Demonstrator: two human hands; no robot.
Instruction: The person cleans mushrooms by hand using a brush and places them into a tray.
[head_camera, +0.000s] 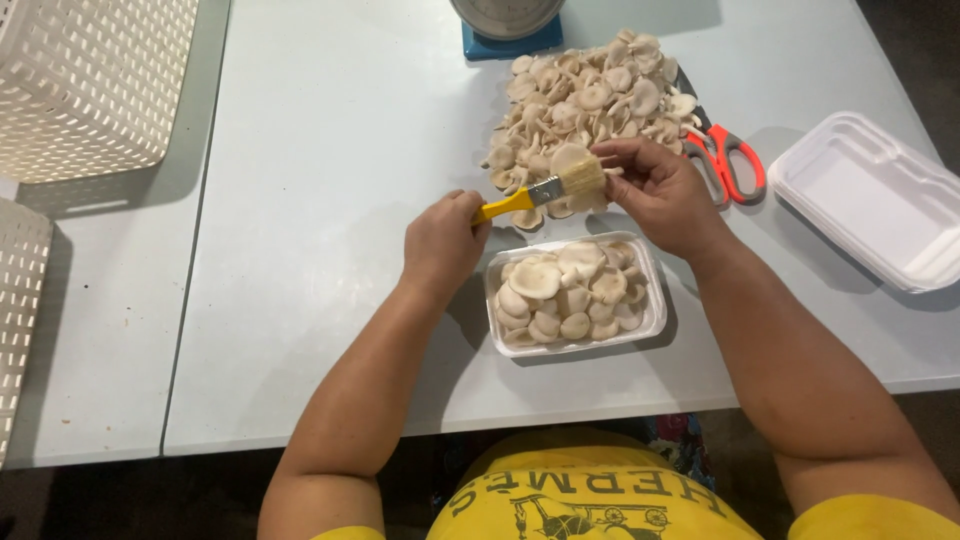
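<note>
The left hand (443, 240) was curled into a fist around the yellow handle of a small brush (545, 190), forearm angled up from the near table edge, knuckles facing the camera. The brush pointed away to that hand's right, bristles laid against whatever the right hand (660, 195) held. That right hand came in from the near right corner, wrist bent, fingers pinched together at the bristles; the piece in its grip was mostly covered by bristles and fingers, probably a single mushroom, though that could not be made out for certain.

Just beyond both hands lay the heap of loose mushrooms (585, 100), the right fingertips almost touching its near edge. Just below the hands sat the filled foam tray (652, 300), packed with pale caps, near the right wrist. Beyond the right hand's knuckles lay scissors with red and grey handles (728, 160), blades tucked under the heap. Further out on that side lay a stack of empty foam trays (870, 195), cut off by the frame edge.

To the left of the left hand the table (320, 150) gave broad open room as far as a seam. A scale (505, 25) on a blue base stood beyond the heap, its top cropped. White perforated baskets (85, 85) sat far left, only partly in view.
</note>
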